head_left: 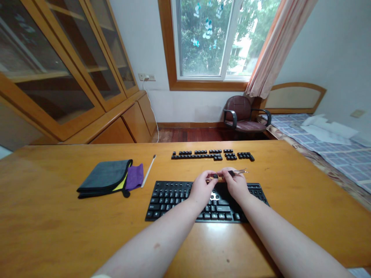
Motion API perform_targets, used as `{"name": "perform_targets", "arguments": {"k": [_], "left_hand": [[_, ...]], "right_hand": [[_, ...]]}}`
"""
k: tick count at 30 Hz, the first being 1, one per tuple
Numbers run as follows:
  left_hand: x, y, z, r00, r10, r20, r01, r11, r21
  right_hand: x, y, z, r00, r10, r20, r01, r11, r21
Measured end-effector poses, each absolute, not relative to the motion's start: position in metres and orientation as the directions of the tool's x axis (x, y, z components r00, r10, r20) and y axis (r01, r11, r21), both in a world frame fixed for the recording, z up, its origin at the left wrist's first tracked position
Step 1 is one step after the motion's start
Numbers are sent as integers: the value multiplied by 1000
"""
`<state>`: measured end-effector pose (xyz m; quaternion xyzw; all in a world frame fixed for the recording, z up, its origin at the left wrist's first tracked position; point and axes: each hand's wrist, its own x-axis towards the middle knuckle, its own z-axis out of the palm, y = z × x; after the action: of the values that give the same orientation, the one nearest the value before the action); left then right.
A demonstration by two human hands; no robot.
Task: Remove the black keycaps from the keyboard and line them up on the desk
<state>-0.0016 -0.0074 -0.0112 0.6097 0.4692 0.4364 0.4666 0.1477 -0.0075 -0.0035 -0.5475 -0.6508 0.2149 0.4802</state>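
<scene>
Above the black keyboard (169,201), my two hands meet. Between the fingertips of my left hand (202,188) is a small black keycap (215,176). My right hand (236,187) grips a keycap puller (231,173) with a dark handle, and its thin wire prongs point to the right. The fingers of both hands are pinched closed. Part of the keyboard's upper area shows no caps, though my hands hide some of it. Loose black keycaps (197,156) lie in rows behind the keyboard.
Left of the keyboard lie a folded grey cloth (104,175), a purple cloth (135,177) and a slim white brush (148,171). All rest on a wooden desk (52,220). Beyond its far edge stand a maroon armchair (239,110) and a bed (327,143); a glass-doored cabinet (78,65) is at left.
</scene>
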Motion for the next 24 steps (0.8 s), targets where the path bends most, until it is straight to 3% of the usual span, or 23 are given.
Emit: {"name": "perform_targets", "arguments": {"k": [6, 14, 24], "left_hand": [[-1, -8, -13, 220, 972, 85, 230, -137, 963], [-2, -7, -13, 263, 959, 103, 236, -167, 957], [-4, -7, -4, 178, 982, 61, 80, -76, 994]], "right_hand": [[147, -6, -5, 8, 898, 440, 360, 408, -839], [145, -9, 2, -191, 804, 563, 323, 593, -737], [143, -8, -1, -49, 830, 556, 377, 531, -759]]}}
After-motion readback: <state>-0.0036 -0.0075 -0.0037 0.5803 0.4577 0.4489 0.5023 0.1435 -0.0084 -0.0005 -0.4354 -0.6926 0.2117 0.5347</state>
